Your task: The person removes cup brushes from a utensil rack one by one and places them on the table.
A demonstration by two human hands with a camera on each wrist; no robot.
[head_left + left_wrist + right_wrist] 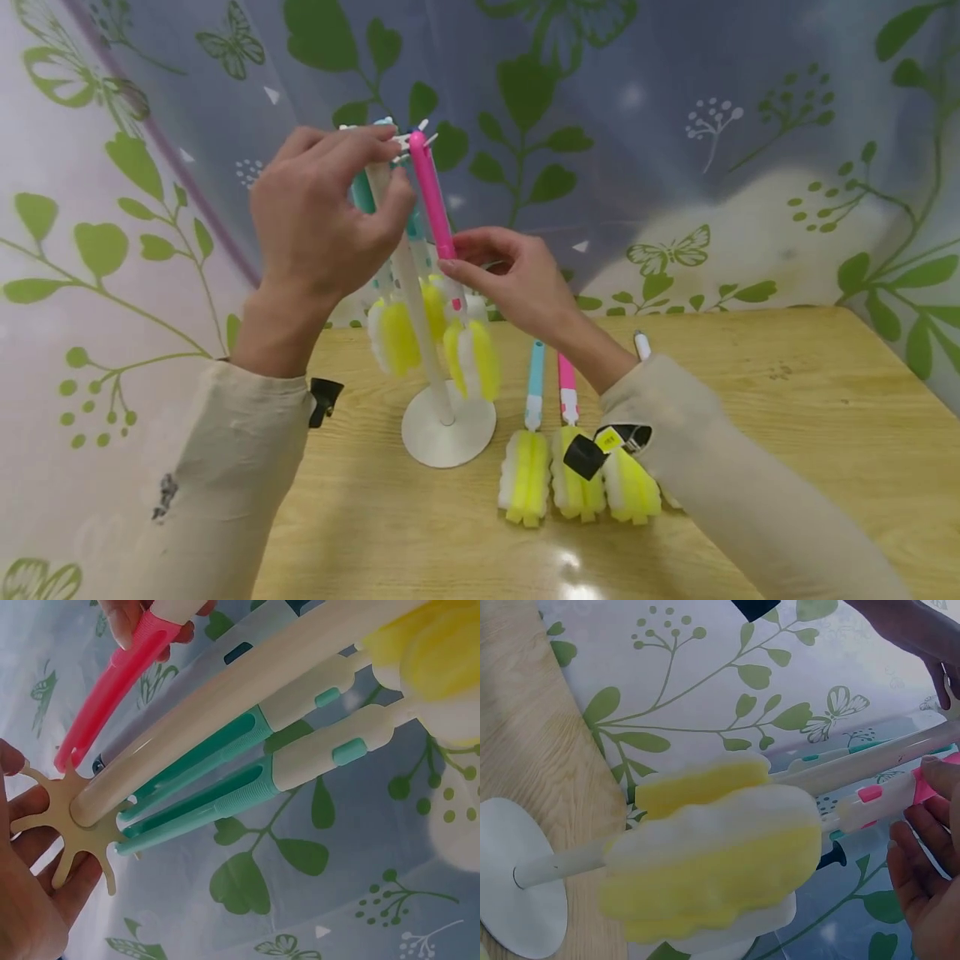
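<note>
A white stand (448,446) with a round base, a tall pole and a hooked top (67,804) stands on the table. My left hand (322,212) is at that top, with fingers behind the hooks and thumb at a hook's tip. Between the thumb and fingers of my right hand (521,271) is the lower handle of a pink sponge brush (431,192). Its handle end meets a hook, and its yellow-and-white sponge (712,855) hangs beside the pole. Teal-handled sponge brushes (244,784) and a grey-handled one (202,682) hang from other hooks.
On the wooden table (352,517), right of the stand, lie a blue-handled sponge brush (525,475), a pink-handled one (567,392) and another yellow sponge (632,492), partly behind the right forearm. A leaf-patterned covering (675,192) rises behind the table.
</note>
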